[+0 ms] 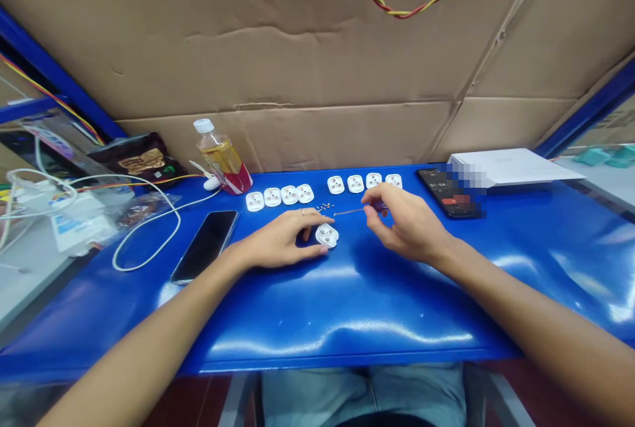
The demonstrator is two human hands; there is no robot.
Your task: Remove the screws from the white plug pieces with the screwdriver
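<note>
My left hand [285,238] rests on the blue table [347,301], its thumb and fingers closed round a small white plug piece [327,235] with metal contacts. My right hand [401,219] is closed on a thin screwdriver [354,211]. The screwdriver's tip points left toward a little pile of screws [325,205]. Two rows of white plug pieces lie behind the hands: a left row [279,196] and a right row [364,182], several in each.
A dark phone [206,245] lies left of my left hand, beside a white cable [149,242]. A drink bottle [221,157] lies at the back. A second phone [449,192] and a white box [516,166] sit at the right. Cardboard walls close the back.
</note>
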